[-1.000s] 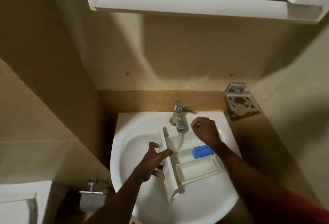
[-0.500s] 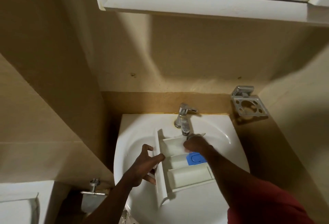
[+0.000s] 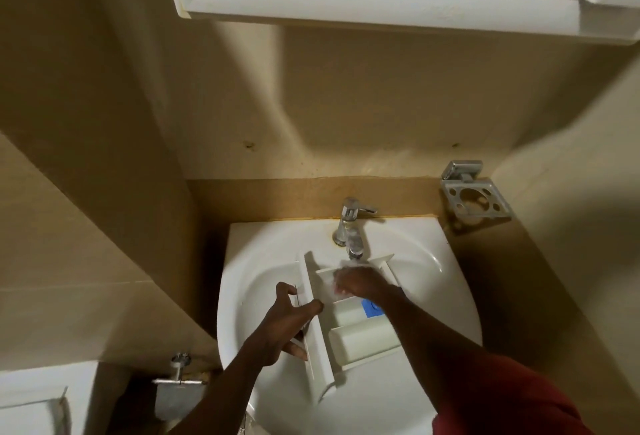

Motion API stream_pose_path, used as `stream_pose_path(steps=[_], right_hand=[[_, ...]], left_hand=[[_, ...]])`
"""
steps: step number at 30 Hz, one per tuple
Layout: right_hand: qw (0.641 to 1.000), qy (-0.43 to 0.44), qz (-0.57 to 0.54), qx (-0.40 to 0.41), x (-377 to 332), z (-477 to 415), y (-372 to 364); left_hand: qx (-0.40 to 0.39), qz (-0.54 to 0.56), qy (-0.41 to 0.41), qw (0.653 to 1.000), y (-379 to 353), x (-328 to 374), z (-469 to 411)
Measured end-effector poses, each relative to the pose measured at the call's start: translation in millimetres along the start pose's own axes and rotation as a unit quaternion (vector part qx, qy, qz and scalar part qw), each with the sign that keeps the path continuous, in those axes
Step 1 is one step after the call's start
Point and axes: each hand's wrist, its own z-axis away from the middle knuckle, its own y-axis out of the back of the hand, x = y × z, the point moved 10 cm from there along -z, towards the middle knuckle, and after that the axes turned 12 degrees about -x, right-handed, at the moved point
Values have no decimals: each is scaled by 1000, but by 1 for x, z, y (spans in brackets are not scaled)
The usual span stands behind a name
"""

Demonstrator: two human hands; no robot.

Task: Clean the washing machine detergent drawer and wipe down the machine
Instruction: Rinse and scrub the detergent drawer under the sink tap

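The drawer (image 3: pixel 349 324) lay in the sink (image 3: pixel 433 261), its front panel to the left and its far compartment under the tap (image 3: pixel 353 237), which was running. The left hand (image 3: pixel 287 320) gripped the front panel, thumb over its top edge and fingers curled behind it. The right hand (image 3: pixel 356 282) sat in the far compartment under the stream, fingers bent down as if rubbing; whether it held a cloth or anything else could not be told. The likeliest trouble was splash: water striking the hand and the shallow walls could jump the rim onto the wall and floor. The wet plastic could also slip in a one-sided grip and knock the basin. The blue insert (image 3: pixel 372 308), just near of the right hand, might be dislodged by rubbing.
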Motion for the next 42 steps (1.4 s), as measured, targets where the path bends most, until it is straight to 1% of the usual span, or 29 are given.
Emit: stream_pose_path(steps=[2, 4, 5, 7, 9, 10, 12, 13, 14, 16, 17, 18, 19, 20, 22, 23, 24, 25, 26, 28, 29, 31, 32, 33, 34, 36, 38, 40, 42], right_hand=[[994, -69, 10, 79, 31, -2, 26], [987, -95, 8, 127, 39, 1, 39], [988, -94, 13, 118, 32, 0, 36], [990, -61, 71, 103, 8, 2, 26], [985, -62, 115, 113, 0, 5, 14], [985, -39, 129, 109, -9, 10, 4], [990, 36, 127, 56, -25, 11, -19], [990, 57, 124, 32, -29, 12, -24], [990, 57, 122, 31, -27, 13, -18], [991, -11, 110, 71, -5, 16, 8], [987, -51, 117, 96, 10, 18, 19], [982, -68, 136, 109, 19, 18, 24], [980, -80, 157, 97, 22, 16, 22], [980, -69, 160, 92, 17, 14, 17], [984, -44, 168, 41, -10, 13, -2], [987, -5, 156, 38, -28, 15, -12], [983, 41, 174, 32, -48, 18, -22], [983, 45, 176, -1, -56, 25, -28], [977, 61, 199, 36, -61, 28, -19], [962, 62, 248, 90, -48, 23, -5], [967, 37, 220, 120, -32, 24, 9], [965, -24, 158, 206, 6, 28, 37], [969, -35, 126, 211, 16, 31, 43], [967, -26, 101, 231, 20, 25, 45], [966, -6, 105, 238, 11, 27, 45], [980, -15, 77, 184, -1, 23, 26], [995, -30, 66, 67, -14, 13, -3], [999, 5, 38, -13, -31, 10, -20], [1000, -1, 12, -27, -23, 7, -14]], left_hand=[[-1, 4, -1, 1000, 5, -2, 0], [-8, 4, 0, 1000, 5, -2, 0], [-12, 9, 0, 1000, 3, -2, 1], [-12, 15, -3, 1000, 2, -4, 2], [-2, 13, -3, 1000, 1, -6, 4], [3, 9, -5, 1000, 0, -5, 4], [9, -6, -10, 1000, -4, -1, 5], [13, -10, -12, 1000, -5, 0, 5], [18, -10, -14, 1000, -4, 0, 5], [23, -4, -12, 1000, 1, -1, 6], [22, -4, -12, 1000, 2, -2, 6], [21, -4, -13, 1000, 3, -3, 6], [18, -5, -13, 1000, 2, -3, 5], [14, -5, -13, 1000, 1, -3, 5], [10, -3, -14, 1000, -1, -3, 4], [11, -6, -14, 1000, -1, -2, 4], [12, -9, -14, 1000, 0, -2, 4], [12, -10, -12, 1000, 1, -1, 4], [12, -7, -13, 1000, 2, -1, 4], [16, -4, -15, 1000, 5, -1, 6], [17, -4, -15, 1000, 7, -2, 6], [12, 4, -18, 1000, 6, -3, 5], [9, -1, -19, 1000, 5, -2, 5], [7, -6, -18, 1000, 4, -1, 4], [6, -6, -17, 1000, 2, -1, 3], [8, -2, -17, 1000, 3, -3, 2], [9, 0, -14, 1000, 5, -5, 2], [7, -2, -13, 1000, 5, -5, 1], [10, -2, -10, 1000, 7, -5, 2]])
